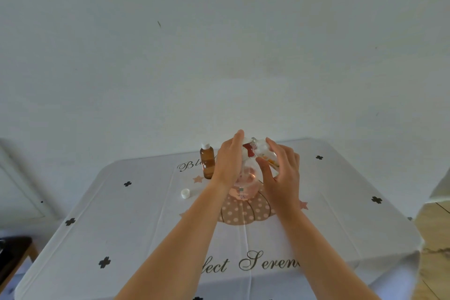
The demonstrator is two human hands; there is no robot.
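A clear bottle of pink liquid [243, 187] stands in the middle of the table on the pumpkin print. My left hand [229, 161] grips it near the neck, by a white and red top piece [248, 150]; what that piece is I cannot tell. My right hand [283, 175] holds a small clear bottle [266, 154] with an orange mark, tilted with its upper end towards that top piece. Whether anything is pouring is not visible.
An amber bottle [207, 162] with a white neck stands upright just left of my left hand. A loose white cap [185, 193] lies on the white printed tablecloth [121, 226]. A dark wooden stool [14, 256] is at the lower left. The white wall is close behind the table.
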